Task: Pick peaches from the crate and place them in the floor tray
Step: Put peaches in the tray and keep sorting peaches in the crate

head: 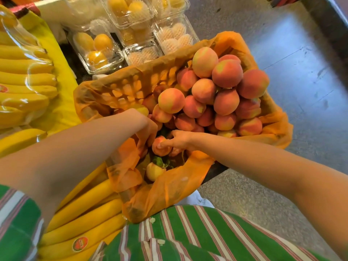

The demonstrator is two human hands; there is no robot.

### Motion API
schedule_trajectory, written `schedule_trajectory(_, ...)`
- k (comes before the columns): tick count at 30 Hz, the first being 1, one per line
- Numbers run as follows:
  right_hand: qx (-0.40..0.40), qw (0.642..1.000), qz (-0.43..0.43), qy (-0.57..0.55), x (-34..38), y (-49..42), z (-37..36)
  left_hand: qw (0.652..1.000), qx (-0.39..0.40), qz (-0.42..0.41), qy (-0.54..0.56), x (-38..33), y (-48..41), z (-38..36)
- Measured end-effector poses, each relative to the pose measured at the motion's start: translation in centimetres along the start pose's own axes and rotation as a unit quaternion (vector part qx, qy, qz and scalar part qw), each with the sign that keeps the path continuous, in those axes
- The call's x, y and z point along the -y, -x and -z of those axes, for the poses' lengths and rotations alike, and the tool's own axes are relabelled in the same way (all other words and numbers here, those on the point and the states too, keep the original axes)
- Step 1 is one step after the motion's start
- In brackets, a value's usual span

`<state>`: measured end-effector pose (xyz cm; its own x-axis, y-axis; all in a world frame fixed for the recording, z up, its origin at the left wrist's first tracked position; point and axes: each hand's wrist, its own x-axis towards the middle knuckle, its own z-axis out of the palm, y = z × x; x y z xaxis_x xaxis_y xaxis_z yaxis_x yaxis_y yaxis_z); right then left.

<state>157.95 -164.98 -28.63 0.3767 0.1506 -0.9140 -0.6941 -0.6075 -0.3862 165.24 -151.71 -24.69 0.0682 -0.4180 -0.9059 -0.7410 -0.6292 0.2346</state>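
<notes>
Gripping a peach (159, 149) with the right hand (181, 139), low in the near end of the orange-lined crate (122, 91). Curling the left hand (147, 127) down just beside it, cannot tell whether grasping anything.

Reaches forward and down with both bare forearms, converging. Curls fingers of left hand (145, 127) downward, wrist bent; hold unclear. Pinches peach (159, 148) in fingertips of right hand (178, 139).
</notes>
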Motion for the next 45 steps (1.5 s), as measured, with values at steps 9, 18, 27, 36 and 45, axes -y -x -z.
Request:
schedule_trajectory(9,0.141,0.990,0.013,0.017,-0.7,4.5,3.1,0.998,0.037,-0.011,-0.041,-0.1,-1.4,-0.5)
schedule_trajectory(18,0.169,0.984,0.010,0.052,-1.2,5.4,4.1,0.992,0.067,0.011,-0.103,-0.3,-1.9,-0.9)
schedule_trajectory(27,0.191,0.981,0.022,0.009,-1.0,6.0,5.0,0.998,0.037,-0.028,0.040,-0.1,-1.4,0.1)
schedule_trajectory(36,0.226,0.965,0.082,-0.108,-1.4,8.0,6.6,0.876,0.111,-0.128,0.452,1.5,2.6,2.0)
schedule_trajectory(45,0.252,0.940,0.135,-0.185,-1.3,10.6,8.2,0.798,0.073,-0.210,0.560,1.4,4.9,1.8)
